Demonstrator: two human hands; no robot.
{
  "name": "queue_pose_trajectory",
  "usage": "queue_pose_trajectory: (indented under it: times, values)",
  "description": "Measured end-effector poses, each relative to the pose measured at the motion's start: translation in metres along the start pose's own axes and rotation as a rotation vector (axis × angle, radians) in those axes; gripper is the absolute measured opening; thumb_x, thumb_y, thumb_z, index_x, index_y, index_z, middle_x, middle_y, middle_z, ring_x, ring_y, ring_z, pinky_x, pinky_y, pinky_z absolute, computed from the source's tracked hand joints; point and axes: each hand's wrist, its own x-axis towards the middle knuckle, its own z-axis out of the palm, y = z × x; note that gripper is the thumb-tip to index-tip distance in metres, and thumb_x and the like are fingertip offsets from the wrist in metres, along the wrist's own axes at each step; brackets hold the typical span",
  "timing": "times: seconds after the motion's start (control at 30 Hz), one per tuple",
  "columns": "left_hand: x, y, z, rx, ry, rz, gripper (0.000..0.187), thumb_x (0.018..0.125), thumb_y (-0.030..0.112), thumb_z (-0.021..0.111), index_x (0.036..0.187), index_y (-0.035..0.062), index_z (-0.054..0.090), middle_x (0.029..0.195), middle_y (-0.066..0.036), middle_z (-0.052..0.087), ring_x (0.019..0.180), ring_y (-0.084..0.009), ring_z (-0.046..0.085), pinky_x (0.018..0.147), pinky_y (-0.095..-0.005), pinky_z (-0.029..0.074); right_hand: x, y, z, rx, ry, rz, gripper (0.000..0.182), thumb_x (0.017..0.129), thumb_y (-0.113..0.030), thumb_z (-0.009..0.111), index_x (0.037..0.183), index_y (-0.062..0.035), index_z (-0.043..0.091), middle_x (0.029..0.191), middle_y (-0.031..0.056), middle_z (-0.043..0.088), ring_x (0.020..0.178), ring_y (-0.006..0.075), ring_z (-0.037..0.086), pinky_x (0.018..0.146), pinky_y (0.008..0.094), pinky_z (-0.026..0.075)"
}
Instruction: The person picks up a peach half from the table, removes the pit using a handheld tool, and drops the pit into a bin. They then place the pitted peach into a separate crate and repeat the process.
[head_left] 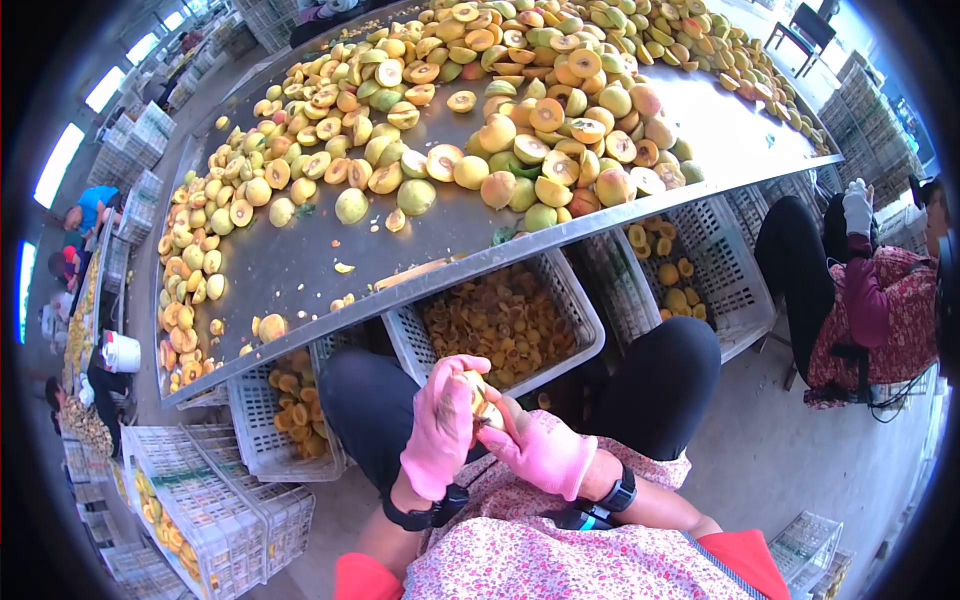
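Note:
Both my hands wear pink gloves and meet in front of my lap, over the gap between my knees. My left hand is wrapped round a yellow peach half, cut side partly showing. From the other side my right hand closes its thumb and fingers on the same fruit. A small dark bit shows between the fingertips; I cannot tell whether it is stone or a tool tip. Just beyond the hands stands a white crate of brownish peach scraps. Above it, a metal table carries heaps of halved peaches.
The table's raised metal edge runs across ahead of my knees. Crates with peach pieces stand under it at right and left. More crates stand at lower left. Another person sits at right, with a gloved hand raised.

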Motion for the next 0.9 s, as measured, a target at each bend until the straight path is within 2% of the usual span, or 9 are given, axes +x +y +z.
queue_pose_trajectory:
  times: [0.03,0.1,0.2,0.3,0.37,0.47,0.63,0.77,0.9]
  values:
    - [0.000,-0.002,-0.006,-0.118,-0.094,-0.183,0.056,0.107,0.054,0.043,0.125,0.0033,0.055,0.090,-0.008,0.070,0.071,-0.0110,0.064,0.058,-0.0250,0.048,0.000,0.001,0.001,-0.100,-0.008,0.026,0.064,0.105,-0.035,0.052,0.156,-0.0047,0.030,0.087,0.0241,0.069,0.082,0.0413,0.070,0.073,0.0477,0.054]
    - [0.002,-0.002,-0.008,-0.096,-0.127,-0.197,0.058,0.107,0.058,0.040,0.126,0.0051,0.055,0.094,-0.007,0.071,0.068,-0.0073,0.061,0.054,-0.0209,0.045,0.001,0.000,0.003,-0.074,0.029,0.015,0.053,0.104,-0.035,0.053,0.145,-0.0030,0.041,0.085,0.0239,0.069,0.082,0.0425,0.069,0.073,0.0493,0.054]
    - [0.000,0.007,0.011,-0.363,0.061,-0.212,0.078,0.101,0.074,0.029,0.128,0.0050,0.053,0.105,-0.010,0.071,0.068,-0.0089,0.063,0.055,-0.0189,0.048,0.004,0.003,0.006,-0.111,0.078,-0.015,0.040,0.105,-0.036,0.053,0.126,-0.0025,0.048,0.083,0.0243,0.068,0.081,0.0441,0.068,0.069,0.0498,0.052]
    - [0.002,-0.026,0.019,-0.037,0.213,0.272,0.070,0.103,0.069,0.036,0.124,0.0038,0.053,0.104,-0.009,0.067,0.088,-0.0142,0.062,0.083,-0.0289,0.049,0.004,-0.004,0.004,-0.005,0.052,0.042,0.036,0.106,-0.038,0.053,0.108,-0.0026,0.049,0.081,0.0255,0.066,0.081,0.0457,0.067,0.066,0.0503,0.050]
    - [0.000,-0.019,0.020,0.032,0.264,0.283,0.064,0.105,0.064,0.038,0.118,0.0035,0.055,0.099,-0.009,0.064,0.091,-0.0164,0.060,0.087,-0.0315,0.047,0.003,0.002,0.010,0.079,0.048,0.021,0.038,0.106,-0.038,0.053,0.107,-0.0010,0.050,0.081,0.0261,0.066,0.082,0.0463,0.067,0.065,0.0498,0.048]
    - [0.000,-0.017,0.014,-0.073,0.182,0.099,0.066,0.107,0.062,0.034,0.102,0.0019,0.060,0.092,-0.009,0.064,0.085,-0.0144,0.062,0.079,-0.0287,0.049,0.002,0.003,0.010,0.057,0.016,0.025,0.039,0.106,-0.039,0.053,0.105,0.0002,0.051,0.081,0.0267,0.066,0.083,0.0468,0.067,0.067,0.0501,0.049]
    - [0.004,-0.011,0.005,-0.274,-0.013,-0.172,0.075,0.105,0.069,0.030,0.107,0.0007,0.061,0.092,-0.010,0.066,0.085,-0.0149,0.064,0.080,-0.0282,0.052,0.000,-0.007,0.002,0.111,-0.043,0.091,0.040,0.106,-0.039,0.053,0.108,0.0002,0.053,0.082,0.0272,0.066,0.083,0.0467,0.067,0.068,0.0497,0.050]
    - [-0.001,-0.016,0.026,0.035,0.311,0.287,0.055,0.110,0.049,0.035,0.107,0.0002,0.060,0.097,-0.011,0.067,0.087,-0.0189,0.063,0.083,-0.0324,0.051,0.002,0.001,0.007,0.144,-0.001,0.078,0.038,0.107,-0.036,0.051,0.110,0.0009,0.055,0.084,0.0235,0.067,0.081,0.0359,0.069,0.071,0.0458,0.050]
    - [-0.010,-0.023,0.023,-0.074,0.335,0.203,0.054,0.110,0.047,0.034,0.096,0.0007,0.058,0.091,-0.012,0.068,0.079,-0.0188,0.063,0.075,-0.0328,0.051,-0.005,-0.006,0.005,0.348,-0.156,0.128,0.037,0.107,-0.035,0.050,0.107,0.0007,0.057,0.083,0.0112,0.065,0.076,0.0175,0.060,0.069,0.0393,0.048]
